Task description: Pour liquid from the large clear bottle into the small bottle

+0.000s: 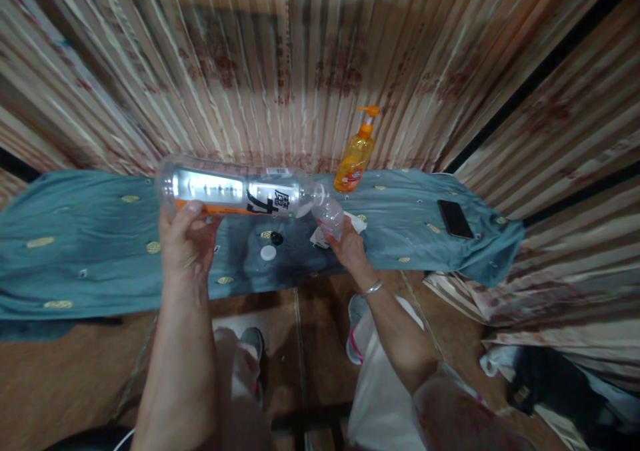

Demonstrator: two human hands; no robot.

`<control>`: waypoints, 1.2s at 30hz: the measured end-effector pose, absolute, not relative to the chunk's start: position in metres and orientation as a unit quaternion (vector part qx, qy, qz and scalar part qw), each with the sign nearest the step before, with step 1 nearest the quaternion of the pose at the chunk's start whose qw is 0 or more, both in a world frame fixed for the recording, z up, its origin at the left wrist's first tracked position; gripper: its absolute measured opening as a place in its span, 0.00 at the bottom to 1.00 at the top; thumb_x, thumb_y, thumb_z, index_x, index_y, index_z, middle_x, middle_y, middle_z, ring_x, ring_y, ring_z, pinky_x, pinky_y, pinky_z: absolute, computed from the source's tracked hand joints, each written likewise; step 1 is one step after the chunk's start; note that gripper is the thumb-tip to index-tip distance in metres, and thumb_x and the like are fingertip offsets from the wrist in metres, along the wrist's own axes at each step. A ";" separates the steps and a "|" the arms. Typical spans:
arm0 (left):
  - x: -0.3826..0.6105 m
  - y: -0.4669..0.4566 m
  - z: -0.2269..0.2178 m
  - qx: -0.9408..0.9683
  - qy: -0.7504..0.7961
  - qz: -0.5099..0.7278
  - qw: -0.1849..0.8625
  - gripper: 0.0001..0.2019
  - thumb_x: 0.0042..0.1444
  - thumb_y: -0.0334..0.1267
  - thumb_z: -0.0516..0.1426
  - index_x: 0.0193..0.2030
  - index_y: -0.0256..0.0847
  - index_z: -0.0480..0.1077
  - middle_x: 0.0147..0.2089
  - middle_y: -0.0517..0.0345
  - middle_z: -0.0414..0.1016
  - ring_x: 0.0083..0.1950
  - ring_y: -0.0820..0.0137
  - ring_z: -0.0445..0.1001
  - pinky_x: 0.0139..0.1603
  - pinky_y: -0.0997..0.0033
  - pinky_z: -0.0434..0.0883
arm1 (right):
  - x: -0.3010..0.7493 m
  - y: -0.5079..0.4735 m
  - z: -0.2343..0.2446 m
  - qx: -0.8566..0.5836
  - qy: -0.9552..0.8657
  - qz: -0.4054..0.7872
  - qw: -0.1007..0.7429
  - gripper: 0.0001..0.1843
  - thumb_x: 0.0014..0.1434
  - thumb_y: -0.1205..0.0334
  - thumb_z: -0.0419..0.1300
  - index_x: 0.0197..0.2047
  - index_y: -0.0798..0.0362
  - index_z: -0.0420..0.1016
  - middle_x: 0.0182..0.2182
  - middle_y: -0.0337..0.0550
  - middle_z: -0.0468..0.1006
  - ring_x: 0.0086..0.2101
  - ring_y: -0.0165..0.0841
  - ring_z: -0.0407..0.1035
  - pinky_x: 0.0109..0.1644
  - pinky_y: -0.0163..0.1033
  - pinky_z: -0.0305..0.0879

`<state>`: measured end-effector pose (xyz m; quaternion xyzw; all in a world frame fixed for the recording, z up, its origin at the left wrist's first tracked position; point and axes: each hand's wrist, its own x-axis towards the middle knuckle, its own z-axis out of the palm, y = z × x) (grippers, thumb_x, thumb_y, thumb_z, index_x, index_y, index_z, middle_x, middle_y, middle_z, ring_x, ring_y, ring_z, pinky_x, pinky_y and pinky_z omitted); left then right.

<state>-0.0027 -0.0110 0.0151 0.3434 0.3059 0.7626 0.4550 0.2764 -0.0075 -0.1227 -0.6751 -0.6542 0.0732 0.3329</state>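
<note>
My left hand (pixel 184 241) grips the base end of a large clear plastic bottle (pixel 235 189) with a white and orange label, held on its side above the blue-green cloth (pixel 80 244). Its mouth points right, into the top of a small clear bottle (pixel 330 216) that my right hand (pixel 350 247) holds upright over a crumpled white tissue (pixel 356 223). A white cap (pixel 269 253) and a black cap (pixel 277 238) lie on the cloth below the big bottle. My right wrist carries a metal bangle.
An orange pump bottle (pixel 355 161) stands at the back of the cloth near the striped curtain. A black phone (pixel 455 219) lies on the right. Below the cloth's front edge are my legs and shoes on brown floor. Dark clutter sits at lower right.
</note>
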 end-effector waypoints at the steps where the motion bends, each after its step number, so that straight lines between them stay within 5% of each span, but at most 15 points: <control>1: -0.003 -0.011 0.015 0.345 0.307 0.762 0.455 0.28 0.32 0.34 0.69 0.46 0.49 0.74 0.35 0.63 0.78 0.38 0.68 0.75 0.43 0.64 0.75 | 0.276 -0.008 -0.122 -0.676 -0.654 0.074 0.332 0.32 0.58 0.59 0.63 0.61 0.61 0.57 0.48 0.61 0.78 0.47 0.50 0.75 0.50 0.52 0.72; 36: 0.003 -0.015 0.023 0.335 0.309 0.767 0.451 0.29 0.30 0.33 0.68 0.45 0.50 0.73 0.34 0.63 0.77 0.41 0.66 0.74 0.44 0.64 0.73 | 0.273 -0.010 -0.116 -0.682 -0.651 0.075 0.325 0.29 0.59 0.60 0.62 0.60 0.58 0.58 0.47 0.57 0.79 0.48 0.48 0.75 0.50 0.49 0.72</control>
